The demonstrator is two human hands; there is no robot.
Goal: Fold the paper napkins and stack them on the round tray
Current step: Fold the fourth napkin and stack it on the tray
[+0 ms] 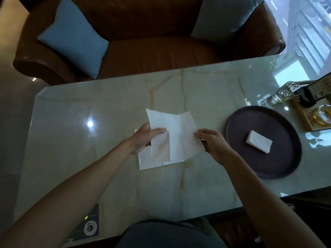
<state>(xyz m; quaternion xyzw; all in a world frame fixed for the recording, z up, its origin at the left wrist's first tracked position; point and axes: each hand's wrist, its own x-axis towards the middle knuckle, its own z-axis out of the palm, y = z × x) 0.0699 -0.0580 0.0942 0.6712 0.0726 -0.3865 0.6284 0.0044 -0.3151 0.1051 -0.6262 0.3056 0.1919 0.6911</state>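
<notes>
Now | napkin (179, 133): white, creased, unfolded | both hands pinching edges

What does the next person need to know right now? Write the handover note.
Left hand pinches the open napkin at its left edge; right hand pinches its right edge, sheet lifted, unfolded.
More flat napkins lie beneath on the table.
Done: a folded stack sits on the round tray.
Left: fold this sheet, stack it, then the rest.

Left of the round tray (240, 153) the worktop (75, 140) lies bare beyond a flat napkin (152, 162) — behind the tray, a bottle (279, 95) and wooden board (304, 119) crowd the passage.
</notes>
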